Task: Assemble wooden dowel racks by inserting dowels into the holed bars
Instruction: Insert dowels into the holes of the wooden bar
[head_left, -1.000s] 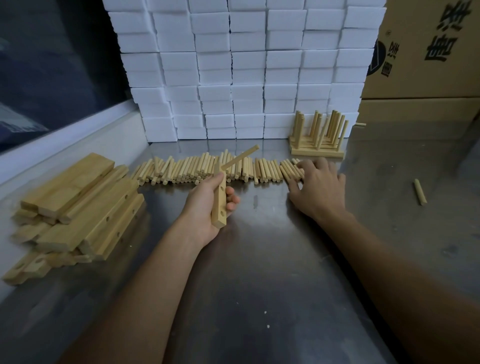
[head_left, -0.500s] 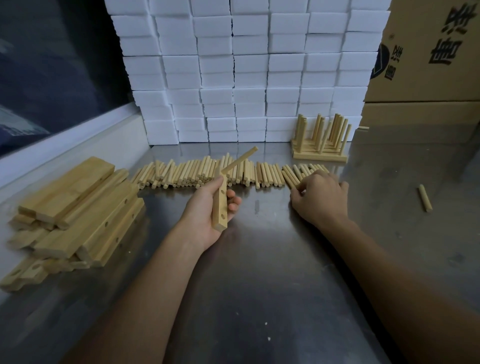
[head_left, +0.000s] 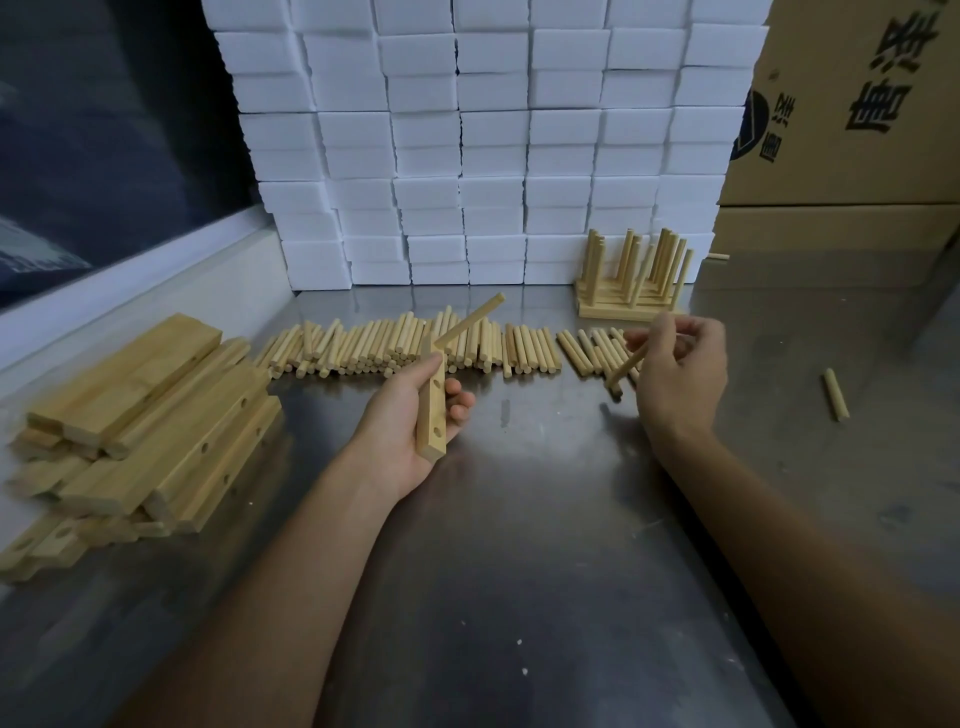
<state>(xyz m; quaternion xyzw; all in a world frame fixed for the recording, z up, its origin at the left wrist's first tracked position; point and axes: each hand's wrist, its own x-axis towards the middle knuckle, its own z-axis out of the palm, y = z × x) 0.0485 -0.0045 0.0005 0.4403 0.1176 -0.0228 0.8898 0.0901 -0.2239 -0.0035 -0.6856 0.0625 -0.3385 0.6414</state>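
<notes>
White foam blocks (head_left: 488, 145) wall off our steel counter (head_left: 519, 545). Our left hand (head_left: 410, 431) grips one holed bar (head_left: 432, 415) carrying one dowel (head_left: 470, 325), two holes showing. Our right hand (head_left: 680, 369) pinches one loose dowel (head_left: 626, 366) above the dowel row (head_left: 405, 348), too many to count. One stray dowel (head_left: 835, 394) lies right; the bar pile (head_left: 140, 421) is cut off left.

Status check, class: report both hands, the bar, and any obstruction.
Left hand grips holed bar, one dowel seated. Right hand pinches loose dowel. Nothing between them.
</notes>
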